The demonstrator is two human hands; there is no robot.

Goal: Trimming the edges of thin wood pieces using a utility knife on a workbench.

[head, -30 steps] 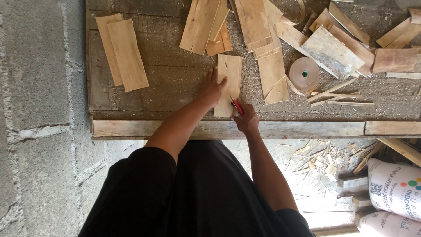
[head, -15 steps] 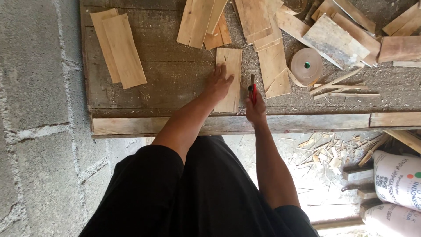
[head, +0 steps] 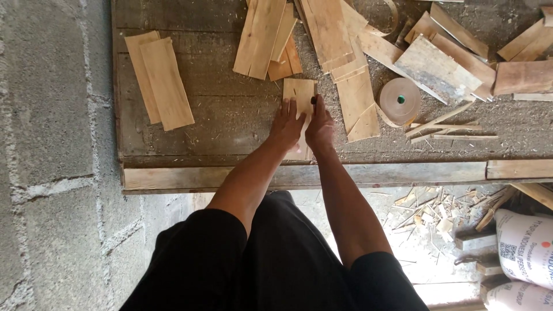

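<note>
Looking down through the head camera, both hands rest side by side on a small wooden board (head: 299, 95) that lies flat near the middle of the worn workbench (head: 219, 115). The left hand (head: 286, 124) presses on the board with its fingers spread flat, gripping nothing. The right hand (head: 320, 124) lies just beside it, fingers curled around a slim dark pencil-like tool (head: 314, 100) whose tip touches the board's right edge. A pair of long planks (head: 159, 80) lies well apart on the bench's left side. A heap of wood offcuts (head: 340, 40) fans out above the hands, and a roll of brown tape (head: 400, 101) sits to the right, near thin splinters. Printed sacks (head: 527, 247) stand on the floor at lower right.
</note>
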